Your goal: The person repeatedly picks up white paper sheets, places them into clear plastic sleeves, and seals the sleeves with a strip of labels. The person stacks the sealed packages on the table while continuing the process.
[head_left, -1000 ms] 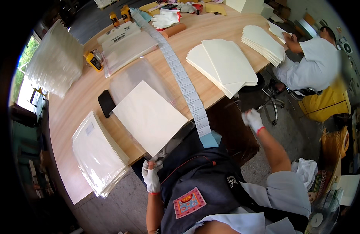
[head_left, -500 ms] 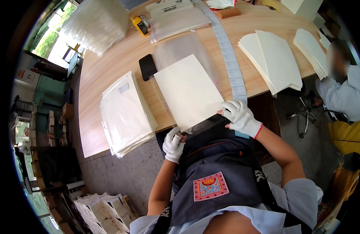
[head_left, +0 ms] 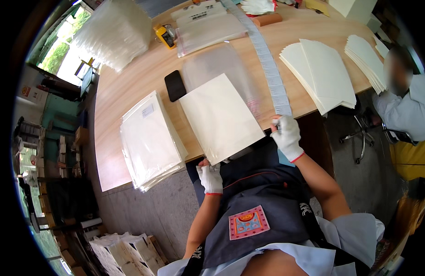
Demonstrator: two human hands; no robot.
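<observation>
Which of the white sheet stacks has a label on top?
The leftmost, plastic-wrapped stack, with the label; the two fanned stacks at right show bare tops.

1. Spreads out as a pale wood-grain table.
2. Bears, at the near left, a stack of plastic-wrapped sheets, slightly overhanging the edge.
3. Carries a black phone just beside a cream sheet, with flat clear bags partly beneath the latter.
4. Supports a long label strip running to the near edge.
5. Holds, rightward, a large fanned stack and a narrower fanned stack.
6. Bears, farther back, a yellow bottle, a printed bag stack, white gloves and a brown cylinder.
</observation>
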